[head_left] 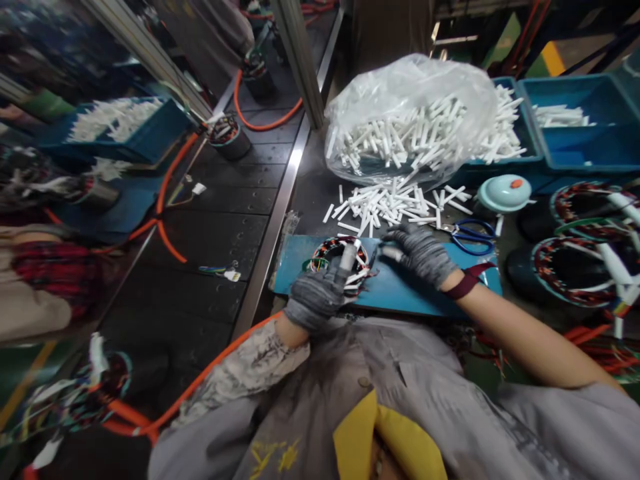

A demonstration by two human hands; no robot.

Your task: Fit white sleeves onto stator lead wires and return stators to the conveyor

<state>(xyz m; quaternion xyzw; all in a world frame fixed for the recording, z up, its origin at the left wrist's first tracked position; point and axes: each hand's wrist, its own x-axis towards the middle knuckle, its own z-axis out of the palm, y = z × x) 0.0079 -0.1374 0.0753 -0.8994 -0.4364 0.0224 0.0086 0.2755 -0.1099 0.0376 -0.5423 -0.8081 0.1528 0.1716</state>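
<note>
A motor stator (325,248) with copper windings, coloured wires and white sleeves stands on a blue board (420,290) in front of me. My left hand (320,293), in a grey glove, is closed on the near side of this stator, with a pale-wrapped finger lying across its windings. To the right of the stator, my right hand (420,253) hovers over the board in the same kind of glove. Its fingers stretch left toward the stator's rim, slightly apart, with nothing visible held. Beyond the board lies a loose pile of short white sleeves (380,207).
A clear plastic bag (410,127) full of white sleeves sits behind the pile. Blue bins (585,157) stand at the back right. Blue-handled scissors (473,237) and a light-blue round container (504,193) lie right. More stators (570,273) stand far right. A dark conveyor (225,233) runs left.
</note>
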